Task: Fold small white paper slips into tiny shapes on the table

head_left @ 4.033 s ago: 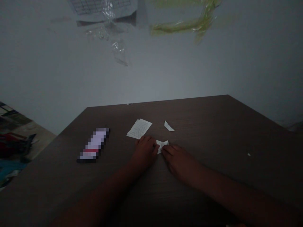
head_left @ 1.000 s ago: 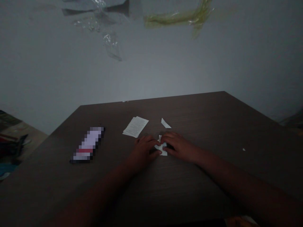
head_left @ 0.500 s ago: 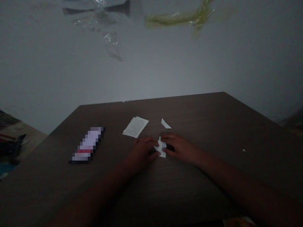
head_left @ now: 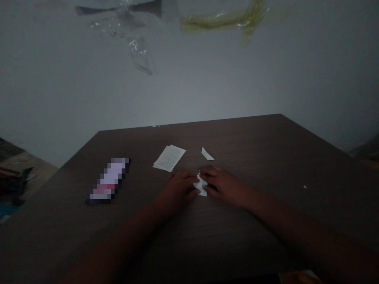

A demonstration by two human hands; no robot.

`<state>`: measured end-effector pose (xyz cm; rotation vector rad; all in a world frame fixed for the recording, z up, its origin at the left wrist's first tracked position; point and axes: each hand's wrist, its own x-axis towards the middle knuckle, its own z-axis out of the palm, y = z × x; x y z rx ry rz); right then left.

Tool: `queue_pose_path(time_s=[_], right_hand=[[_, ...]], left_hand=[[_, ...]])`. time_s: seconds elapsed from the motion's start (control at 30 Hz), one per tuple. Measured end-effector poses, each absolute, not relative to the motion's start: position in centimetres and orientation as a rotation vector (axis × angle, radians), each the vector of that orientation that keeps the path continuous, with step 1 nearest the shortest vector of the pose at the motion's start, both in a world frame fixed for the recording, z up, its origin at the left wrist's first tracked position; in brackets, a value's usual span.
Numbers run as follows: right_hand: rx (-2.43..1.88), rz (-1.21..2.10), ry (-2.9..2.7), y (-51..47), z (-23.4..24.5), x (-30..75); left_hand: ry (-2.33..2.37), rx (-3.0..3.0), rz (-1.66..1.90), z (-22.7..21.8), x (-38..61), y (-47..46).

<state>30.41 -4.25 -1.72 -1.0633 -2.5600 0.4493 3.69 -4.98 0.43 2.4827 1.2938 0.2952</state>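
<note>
A small folded piece of white paper (head_left: 201, 185) lies on the dark wooden table (head_left: 266, 157) between my two hands. My left hand (head_left: 177, 188) rests on the table with its fingertips curled against the paper's left side. My right hand (head_left: 223, 184) covers the paper's right side, fingers bent and pinching it. Most of the paper is hidden under the fingers.
A printed paper slip (head_left: 169, 157) lies just beyond my left hand. A small white scrap (head_left: 207, 154) sits beyond my right hand. A blurred-out rectangular object (head_left: 108, 180) lies at the left. A tiny white speck (head_left: 304, 187) is at the right. The wall rises behind the table.
Four seconds ago the paper lay wider between the hands. Both hands have since closed in on it, and the right hand has shifted a little left over it.
</note>
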Motion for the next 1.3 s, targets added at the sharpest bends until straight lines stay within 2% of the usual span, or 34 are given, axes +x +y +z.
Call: queue_pose_path(time_s=[0.57, 1.3], right_hand=[[-1.025, 0.507, -2.432, -2.7, -3.6, 30.5], [-1.245, 0.518, -2.125, -2.3, -4.4, 29.2]], left_hand=[[1.274, 2.526, 0.186, 1.0, 3.8, -5.1], [1.188, 2.556, 0.224, -0.1, 3.7, -4.4]])
